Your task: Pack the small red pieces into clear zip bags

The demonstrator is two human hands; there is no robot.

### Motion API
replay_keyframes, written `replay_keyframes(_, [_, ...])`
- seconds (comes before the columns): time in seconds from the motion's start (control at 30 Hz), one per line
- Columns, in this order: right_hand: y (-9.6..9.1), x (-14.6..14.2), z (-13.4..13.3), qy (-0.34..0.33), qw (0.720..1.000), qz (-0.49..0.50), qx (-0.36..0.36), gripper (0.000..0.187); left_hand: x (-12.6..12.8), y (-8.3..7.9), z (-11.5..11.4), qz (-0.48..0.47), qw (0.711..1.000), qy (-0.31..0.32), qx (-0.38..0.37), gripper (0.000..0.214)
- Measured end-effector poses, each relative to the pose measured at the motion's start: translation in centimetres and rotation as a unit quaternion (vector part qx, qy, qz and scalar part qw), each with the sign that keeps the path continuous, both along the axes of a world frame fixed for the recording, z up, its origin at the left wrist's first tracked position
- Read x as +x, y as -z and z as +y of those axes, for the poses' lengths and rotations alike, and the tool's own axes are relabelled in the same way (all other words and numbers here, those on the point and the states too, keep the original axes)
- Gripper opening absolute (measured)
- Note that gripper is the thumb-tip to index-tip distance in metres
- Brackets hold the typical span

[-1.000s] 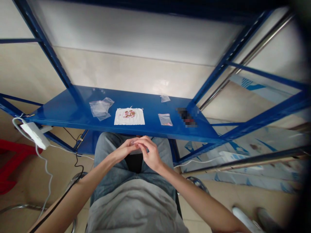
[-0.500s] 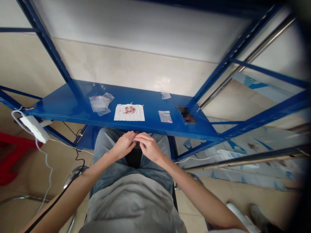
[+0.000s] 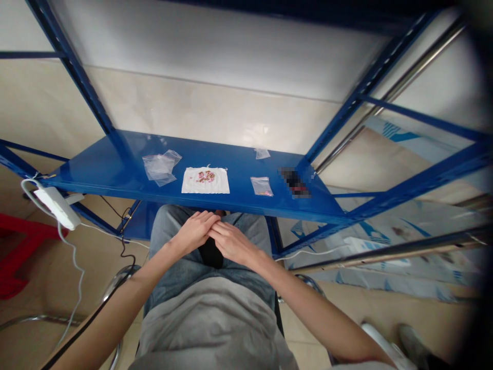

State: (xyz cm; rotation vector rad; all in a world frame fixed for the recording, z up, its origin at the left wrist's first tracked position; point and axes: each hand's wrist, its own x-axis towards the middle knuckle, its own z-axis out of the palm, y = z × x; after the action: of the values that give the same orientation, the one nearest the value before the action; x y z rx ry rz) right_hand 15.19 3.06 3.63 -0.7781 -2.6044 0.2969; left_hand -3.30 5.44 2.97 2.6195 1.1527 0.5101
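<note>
My left hand [image 3: 198,229] and my right hand [image 3: 231,242] meet above my lap, just in front of the blue shelf [image 3: 111,177]. Their fingers are loosely extended and overlap at the tips; no object shows in either, and the undersides are hidden. On the shelf beyond lies a white cloth pouch [image 3: 188,186] with several small pink and brown pieces [image 3: 206,177] on it. Several clear plastic bags [image 3: 159,168] overlap to its left. A small zip bag [image 3: 261,186] with small pieces at its bottom lies to the right.
Another clear bag [image 3: 262,153] lies near the shelf's back edge. A dark, pixelated object [image 3: 295,183] is at the right. Blue uprights [image 3: 339,121] frame the shelf. A white power strip [image 3: 57,207] with cables hangs at the left end, near a red stool [image 3: 26,234].
My fingertips were bent and touching each other; now my right hand has flattened and the fingers of both hands overlap. The things on the shelf have stayed in place.
</note>
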Motion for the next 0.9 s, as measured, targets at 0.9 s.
replay_keyframes(0.9, [-0.3, -0.1, -0.7, -0.008, 0.991, -0.125, -0.057, 0.009, 1.5, 0.2, -1.7, 0.062, 0.995, 0.009, -0.075, 0.013])
